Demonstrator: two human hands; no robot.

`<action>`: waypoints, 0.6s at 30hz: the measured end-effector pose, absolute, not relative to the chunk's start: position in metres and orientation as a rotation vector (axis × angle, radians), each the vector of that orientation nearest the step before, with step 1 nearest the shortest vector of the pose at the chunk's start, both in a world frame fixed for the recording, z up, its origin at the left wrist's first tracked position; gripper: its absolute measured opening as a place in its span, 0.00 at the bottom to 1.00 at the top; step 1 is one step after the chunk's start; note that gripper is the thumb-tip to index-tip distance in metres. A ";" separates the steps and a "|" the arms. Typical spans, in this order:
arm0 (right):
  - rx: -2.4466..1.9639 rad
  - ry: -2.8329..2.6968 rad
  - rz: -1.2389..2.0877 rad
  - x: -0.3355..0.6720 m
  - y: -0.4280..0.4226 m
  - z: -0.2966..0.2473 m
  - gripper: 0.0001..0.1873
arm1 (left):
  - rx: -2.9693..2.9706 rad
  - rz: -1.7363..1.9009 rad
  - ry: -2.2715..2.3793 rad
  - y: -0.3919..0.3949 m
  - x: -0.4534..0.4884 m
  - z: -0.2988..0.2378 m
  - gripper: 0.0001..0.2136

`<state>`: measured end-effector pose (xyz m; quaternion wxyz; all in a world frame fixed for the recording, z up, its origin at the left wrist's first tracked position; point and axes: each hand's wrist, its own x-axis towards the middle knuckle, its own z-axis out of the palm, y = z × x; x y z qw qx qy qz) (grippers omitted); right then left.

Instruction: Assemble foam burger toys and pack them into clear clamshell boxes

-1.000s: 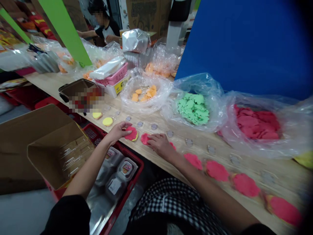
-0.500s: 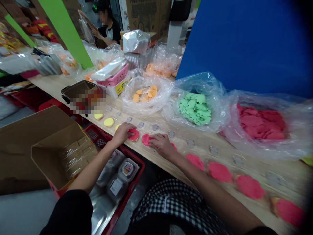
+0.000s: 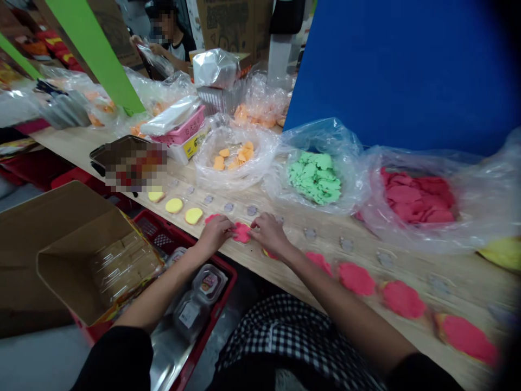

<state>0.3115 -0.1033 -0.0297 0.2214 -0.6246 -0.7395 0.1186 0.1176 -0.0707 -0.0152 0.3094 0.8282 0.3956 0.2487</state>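
Observation:
My left hand [image 3: 215, 232] and my right hand [image 3: 268, 232] meet over one pink flower-shaped piece [image 3: 242, 232] on the wooden table [image 3: 325, 239], fingers of both pinching its edges. Another pink piece [image 3: 210, 218] peeks out just left of my left hand. To the right runs a row of several pink pieces [image 3: 356, 278] along the table's near edge. To the left lie three yellow discs [image 3: 174, 205]. A line of small clear tabs [image 3: 310, 233] runs behind the row.
Open plastic bags hold orange pieces [image 3: 232, 156], green pieces [image 3: 315, 176] and red pieces [image 3: 417, 195]. A blue panel [image 3: 407, 70] stands behind. A cardboard box [image 3: 73, 250] and a red crate of lidded tubs [image 3: 199, 293] sit below the table. A person works at the far end.
My left hand left the pink piece it was pressing and slid right to join my right hand on the neighbouring pink piece. A third yellow disc now shows.

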 end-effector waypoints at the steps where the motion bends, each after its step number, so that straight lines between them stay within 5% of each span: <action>1: -1.734 -2.038 0.349 0.310 -0.103 -0.030 0.05 | 2.186 0.634 1.055 -0.069 0.120 -0.016 0.03; 9: -1.755 -2.007 0.376 0.301 -0.102 -0.026 0.03 | 2.302 0.359 1.157 -0.058 0.132 -0.004 0.04; 14: -1.725 -2.022 0.241 0.312 -0.110 -0.001 0.11 | 2.431 0.205 1.166 -0.048 0.132 0.000 0.02; 18: -1.689 -1.799 0.033 0.376 -0.113 0.022 0.09 | 2.429 0.329 1.201 -0.034 0.136 0.006 0.10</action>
